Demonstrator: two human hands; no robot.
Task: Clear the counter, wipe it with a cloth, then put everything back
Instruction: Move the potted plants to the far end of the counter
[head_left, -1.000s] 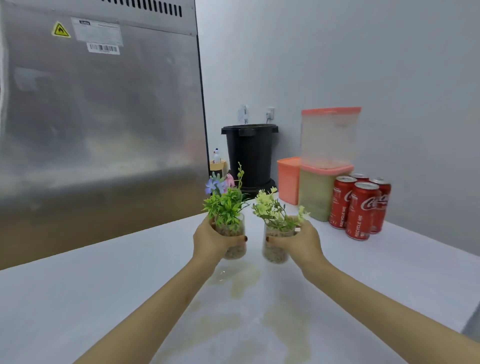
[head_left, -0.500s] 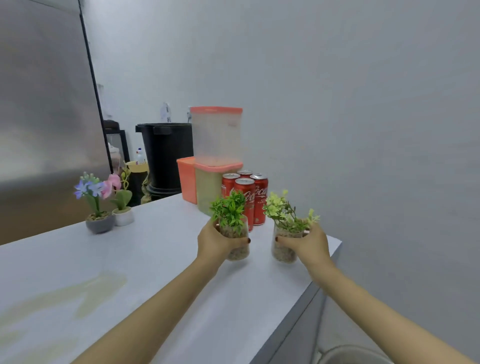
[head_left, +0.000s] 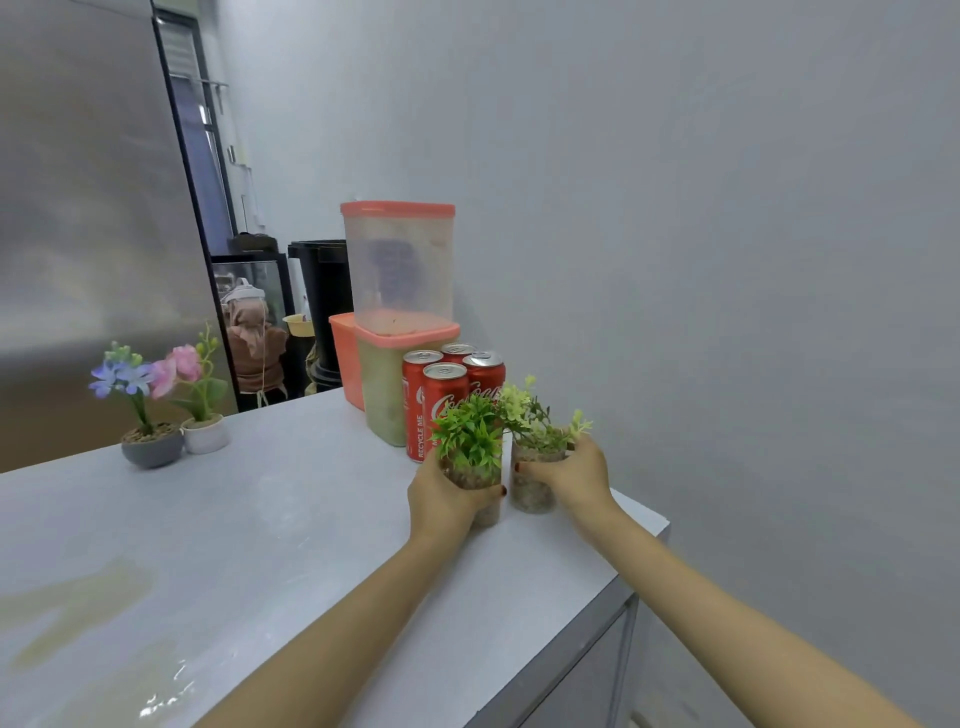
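My left hand (head_left: 441, 501) grips a clear glass with a bright green plant (head_left: 470, 441) in pebbles. My right hand (head_left: 571, 475) grips a second clear glass holding a pale yellow-green plant (head_left: 535, 415). Both glasses stand side by side at the right end of the white counter (head_left: 270, 519), just in front of several red cola cans (head_left: 441, 395). Whether the glass bases touch the counter I cannot tell. A yellowish wet stain (head_left: 78, 608) marks the counter at the near left.
Two stacked clear containers with coral lids (head_left: 400, 270) stand behind the cans, beside a coral box (head_left: 345, 358). Two small flower pots, one grey (head_left: 151, 448) and one white (head_left: 206, 434), sit at the counter's far left. The counter's right edge (head_left: 644, 535) lies close to my right hand.
Both hands carried the two glass plants to the right end of the counter and lowered them in front of the cans. The view turned right with them.
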